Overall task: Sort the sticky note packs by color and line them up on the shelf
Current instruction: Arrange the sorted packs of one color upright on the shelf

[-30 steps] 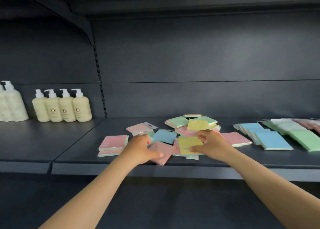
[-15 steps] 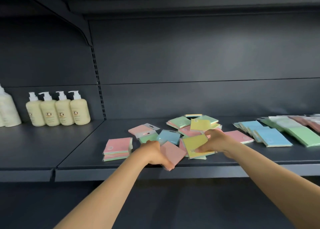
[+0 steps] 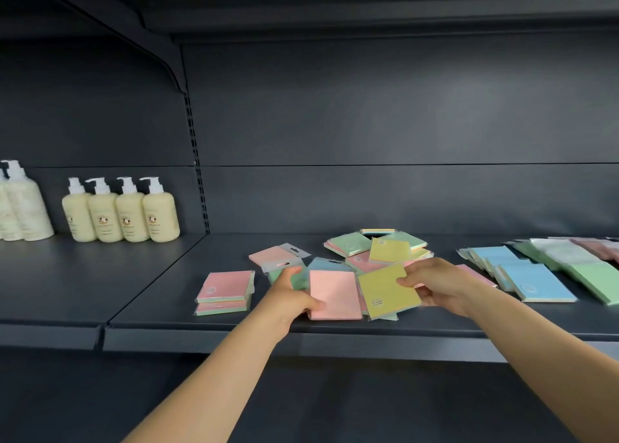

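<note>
L hand (image 3: 290, 300) grips pink pack (image 3: 335, 295); R hand (image 3: 435, 283) pinches yellow pack (image 3: 388, 290).

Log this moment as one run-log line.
left hand: holds pink pack | right hand: holds yellow pack | pile: unsorted

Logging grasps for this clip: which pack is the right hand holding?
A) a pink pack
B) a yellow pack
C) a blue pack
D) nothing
B: the right hand pinches the yellow pack by its edge, while the left hand grips the pink pack.
</note>
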A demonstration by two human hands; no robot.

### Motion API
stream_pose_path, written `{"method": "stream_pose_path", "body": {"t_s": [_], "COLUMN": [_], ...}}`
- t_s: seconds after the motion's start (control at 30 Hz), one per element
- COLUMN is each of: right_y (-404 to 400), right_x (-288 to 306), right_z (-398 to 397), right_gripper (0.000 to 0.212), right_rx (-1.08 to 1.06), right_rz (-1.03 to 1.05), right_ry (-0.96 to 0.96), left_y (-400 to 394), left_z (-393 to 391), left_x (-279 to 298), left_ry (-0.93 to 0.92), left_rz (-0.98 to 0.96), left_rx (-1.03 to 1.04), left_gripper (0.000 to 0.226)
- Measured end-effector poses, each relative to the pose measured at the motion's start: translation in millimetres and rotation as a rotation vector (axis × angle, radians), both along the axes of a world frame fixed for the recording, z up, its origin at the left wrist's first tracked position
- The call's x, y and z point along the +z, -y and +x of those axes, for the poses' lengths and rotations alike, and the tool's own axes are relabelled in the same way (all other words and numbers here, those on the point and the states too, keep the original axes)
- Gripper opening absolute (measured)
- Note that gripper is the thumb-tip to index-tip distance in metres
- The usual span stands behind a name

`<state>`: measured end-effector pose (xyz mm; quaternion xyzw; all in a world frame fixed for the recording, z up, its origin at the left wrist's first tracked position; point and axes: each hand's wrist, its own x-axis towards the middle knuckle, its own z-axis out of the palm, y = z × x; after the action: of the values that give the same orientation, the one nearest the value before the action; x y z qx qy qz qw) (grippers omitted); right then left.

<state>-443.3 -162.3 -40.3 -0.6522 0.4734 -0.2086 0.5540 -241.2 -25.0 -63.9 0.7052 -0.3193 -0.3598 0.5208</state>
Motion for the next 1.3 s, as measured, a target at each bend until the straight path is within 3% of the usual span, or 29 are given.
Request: {"method": "stream_pose_path", "body": {"t_s": [0.1, 0.23, 0.4, 0.5, 0.57, 0.63, 0.93, 1.1, 1.23, 1.3], "right_y": [-0.8, -9.6, -27.5, -34.0, -40.0, -49.2, -105.3, -129.9, -142.9, -144.9], "right_x": [0.9, -0.9, 3.6, 8.6, 11.4, 13.6, 22.6, 14.5, 10.9, 11.4], "right_z": [1.0, 14.2, 42.5, 62.9, 79.1, 99.2, 233.4, 297.4, 320.0, 326.4], "right_gripper": [0.009, 0.009, 0.011, 0.03, 0.018, 0.008, 0.007, 0.022, 0.01, 0.017], "right_rx": [0.046, 0.107, 0.146, 0.142, 0.15, 0.137, 0.183, 0.209, 0.224, 0.203], "right_rz": [0.017, 0.007, -0.005, 0.01, 0.029, 0.035, 0.046, 0.002, -0.024, -0.119], "right_ry": [0.035, 0.066, 0.103, 0.18, 0.206, 0.23, 0.213, 0.046, -0.046, -0.161], "left_y": [-3.8, -16.7, -35.2, -47.3, -55.2, -62.7, -97.9, -108.5, -109.9, -109.3], "left_z": [5.9, 21.1, 62.3, 93.5, 113.4, 133.2, 225.8, 262.3, 280.7, 287.6], "left_x": [6.5, 18.1, 26.9, 32.0, 35.8, 39.7, 53.9, 54.3, 52.7, 50.8], "left_ry": [-0.2, -0.176, -0.275, -0.41, -0.495, -0.54, -0.545, -0.578, -0.593, -0.609], "left_rz": [-0.119, -0.189, -0.266, -0.361, -0.422, -0.486, -0.612, -0.624, -0.588, -0.565], "left_rx": [0.102, 0.131, 0.238, 0.309, 0.34, 0.366, 0.351, 0.324, 0.281, 0.264], "left_gripper": [0.073, 0.036, 0.034, 0.028, 0.018, 0.023, 0.041, 0.038, 0.033, 0.03]}}
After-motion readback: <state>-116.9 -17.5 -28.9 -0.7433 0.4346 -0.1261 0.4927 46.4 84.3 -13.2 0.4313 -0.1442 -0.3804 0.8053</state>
